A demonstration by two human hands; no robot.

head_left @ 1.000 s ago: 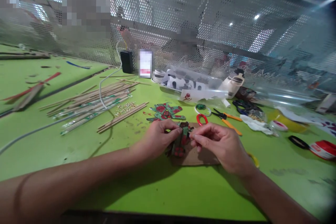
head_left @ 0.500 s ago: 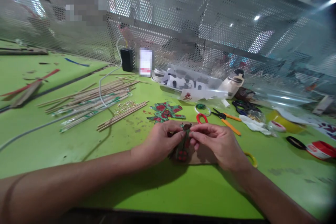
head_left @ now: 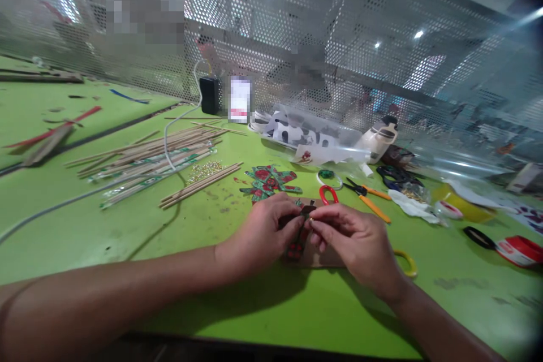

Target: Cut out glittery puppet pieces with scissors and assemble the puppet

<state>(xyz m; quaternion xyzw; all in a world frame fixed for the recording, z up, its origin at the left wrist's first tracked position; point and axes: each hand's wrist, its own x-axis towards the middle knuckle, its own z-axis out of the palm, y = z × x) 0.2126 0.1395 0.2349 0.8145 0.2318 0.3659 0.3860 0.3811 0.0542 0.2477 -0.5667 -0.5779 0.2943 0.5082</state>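
two hands (head_left: 263,232), one orange-handled pliers (head_left: 367,197), two tape rolls (head_left: 520,249), one black box (head_left: 209,95)

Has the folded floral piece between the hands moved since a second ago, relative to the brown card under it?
Cannot tell for certain: the camera shifted too. The floral piece still sits over the brown card, pinched by left hand and right hand.

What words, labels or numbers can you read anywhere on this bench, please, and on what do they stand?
None can be read.
White card by the mesh: blurred out.
Red-and-white tape roll: marks too blurred to read.
Printed wrappers on the sticks: too small to read.
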